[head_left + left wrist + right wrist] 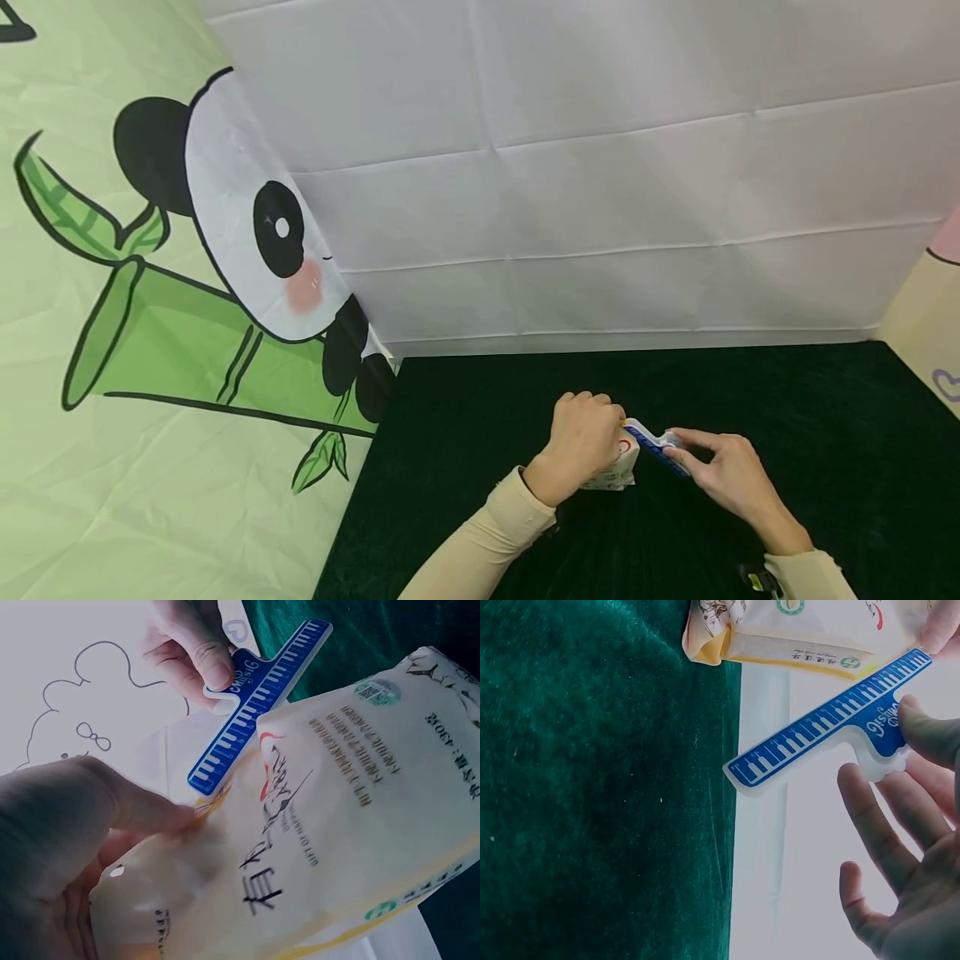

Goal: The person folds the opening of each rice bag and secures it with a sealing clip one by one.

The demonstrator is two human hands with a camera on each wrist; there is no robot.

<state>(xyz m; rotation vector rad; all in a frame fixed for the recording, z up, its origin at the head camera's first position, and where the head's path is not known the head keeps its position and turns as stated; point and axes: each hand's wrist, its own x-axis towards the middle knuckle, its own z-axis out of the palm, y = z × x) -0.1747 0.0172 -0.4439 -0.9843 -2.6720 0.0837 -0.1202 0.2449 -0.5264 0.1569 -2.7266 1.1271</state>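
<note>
A cream plastic food bag with printed characters and a yellow edge stands on the dark green cloth. My left hand pinches its top between thumb and fingers. To the right, my right hand holds a blue and white clip by its handle tabs, thumb on one side and fingers on the other. The long clip carries a piano-key print and the word "Music". In the left wrist view it lies close beside the bag's upper edge; whether its jaws are parted cannot be seen.
Dark green cloth covers the table. Behind it hangs a white creased sheet. A light green panel with a panda drawing stands at the left, and a cream panel at the right.
</note>
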